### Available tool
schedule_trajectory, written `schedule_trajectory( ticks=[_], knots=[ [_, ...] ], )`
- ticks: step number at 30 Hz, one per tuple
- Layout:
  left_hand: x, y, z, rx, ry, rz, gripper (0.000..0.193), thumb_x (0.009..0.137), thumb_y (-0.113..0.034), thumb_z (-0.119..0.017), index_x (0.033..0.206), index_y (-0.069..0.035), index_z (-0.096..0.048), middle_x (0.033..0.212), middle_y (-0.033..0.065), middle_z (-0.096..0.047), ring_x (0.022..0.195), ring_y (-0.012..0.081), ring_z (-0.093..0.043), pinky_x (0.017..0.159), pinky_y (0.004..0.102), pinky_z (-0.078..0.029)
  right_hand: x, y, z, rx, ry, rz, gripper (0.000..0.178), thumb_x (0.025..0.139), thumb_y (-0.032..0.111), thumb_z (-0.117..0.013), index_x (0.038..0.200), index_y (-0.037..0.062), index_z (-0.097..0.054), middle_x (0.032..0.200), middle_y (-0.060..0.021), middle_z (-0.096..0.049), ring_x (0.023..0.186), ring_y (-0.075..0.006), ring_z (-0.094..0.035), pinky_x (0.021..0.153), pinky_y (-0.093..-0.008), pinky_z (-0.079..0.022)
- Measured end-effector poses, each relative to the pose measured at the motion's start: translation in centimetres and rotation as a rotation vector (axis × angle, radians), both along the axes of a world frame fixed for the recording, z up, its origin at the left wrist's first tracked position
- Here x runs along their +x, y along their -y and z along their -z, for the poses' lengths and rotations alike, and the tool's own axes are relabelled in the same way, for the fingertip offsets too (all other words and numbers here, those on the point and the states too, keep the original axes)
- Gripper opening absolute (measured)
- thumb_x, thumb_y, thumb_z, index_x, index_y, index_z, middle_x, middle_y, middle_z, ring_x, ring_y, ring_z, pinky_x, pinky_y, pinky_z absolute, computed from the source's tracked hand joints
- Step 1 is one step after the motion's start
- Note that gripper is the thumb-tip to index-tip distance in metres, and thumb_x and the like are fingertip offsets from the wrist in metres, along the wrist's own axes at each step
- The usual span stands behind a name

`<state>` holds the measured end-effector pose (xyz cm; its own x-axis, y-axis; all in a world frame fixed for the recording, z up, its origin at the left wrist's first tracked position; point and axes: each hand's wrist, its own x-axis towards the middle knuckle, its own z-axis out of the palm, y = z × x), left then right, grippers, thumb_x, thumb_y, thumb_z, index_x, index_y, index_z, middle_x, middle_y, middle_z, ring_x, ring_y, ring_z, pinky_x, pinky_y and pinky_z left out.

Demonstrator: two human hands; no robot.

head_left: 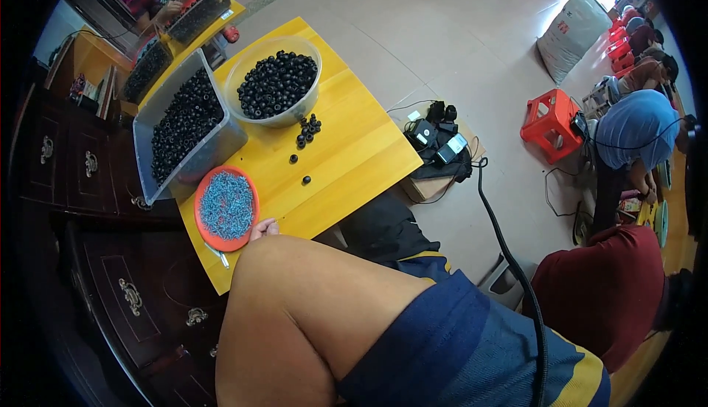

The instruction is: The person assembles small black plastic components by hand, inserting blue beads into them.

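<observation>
A large bent bare arm [324, 274] in a blue, navy and yellow sleeve fills the lower middle. It looks like my right arm, and its hand is out of view. Past the elbow, a few curled fingers of what seems my left hand [264, 229] show at the table's near edge. They are pressed together beside a red plate [255, 199] heaped with small blue-grey pieces. The rest of that hand is hidden, and so is whatever it may hold. Several loose black beads [307, 180] lie farther up the yellow table [354, 141].
A round clear tub [313, 97] and a grey bin [214, 149] hold many black beads. A small metallic tool [223, 260] lies by the plate. Dark drawers [129, 296] stand left. Black devices and cables [442, 141], a red stool [552, 123], a sack [575, 34] and other people surround the table.
</observation>
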<state>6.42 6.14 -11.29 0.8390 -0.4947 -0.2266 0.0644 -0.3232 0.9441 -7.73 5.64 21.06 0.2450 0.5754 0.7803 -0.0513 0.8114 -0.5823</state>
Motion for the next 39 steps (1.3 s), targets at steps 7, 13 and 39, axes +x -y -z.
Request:
schedule_trajectory(
  ticks=[7, 13, 39],
  knots=[
    [-1.7, -0.4, -0.6, -0.309, 0.112, -0.081, 0.013, 0.096, -0.006, -0.064, 0.105, 0.003, -0.065, 0.08, -0.0028, -0.058, 0.068, 0.0033, -0.052, 0.061, 0.0187, -0.042, -0.5, -1.5, 0.1, 0.034, -0.046, -0.124, 0.036, 0.107, 0.02, -0.043, 0.114, -0.0094, -0.062, 0.106, -0.0142, -0.064, 0.094, -0.0232, -0.055, 0.083, -0.0368, -0.047],
    [-2.5, 1.4, -2.1, -0.361, 0.155, -0.074, 0.01, 0.095, -0.004, -0.063, 0.103, 0.003, -0.066, 0.085, -0.002, -0.061, 0.069, 0.0035, -0.054, 0.063, 0.0188, -0.045, 1.1, 4.0, 1.4, -0.048, -0.111, 0.118, 0.022, 0.096, 0.018, -0.058, 0.1, -0.0026, -0.063, 0.092, -0.0093, -0.064, 0.081, -0.0188, -0.059, 0.071, -0.0337, -0.048],
    [-2.6, 1.5, -2.4, -0.256, 0.313, -0.051, 0.009, 0.092, -0.005, -0.067, 0.098, 0.002, -0.068, 0.08, 0.0015, -0.063, 0.068, 0.0075, -0.055, 0.063, 0.0235, -0.045, 3.1, 22.2, 27.2, -1.398, -0.047, 2.074, 0.025, 0.082, 0.015, -0.075, 0.104, 0.0058, -0.069, 0.086, -0.0131, -0.063, 0.084, -0.0326, -0.064, 0.074, -0.0398, -0.053]
  ],
)
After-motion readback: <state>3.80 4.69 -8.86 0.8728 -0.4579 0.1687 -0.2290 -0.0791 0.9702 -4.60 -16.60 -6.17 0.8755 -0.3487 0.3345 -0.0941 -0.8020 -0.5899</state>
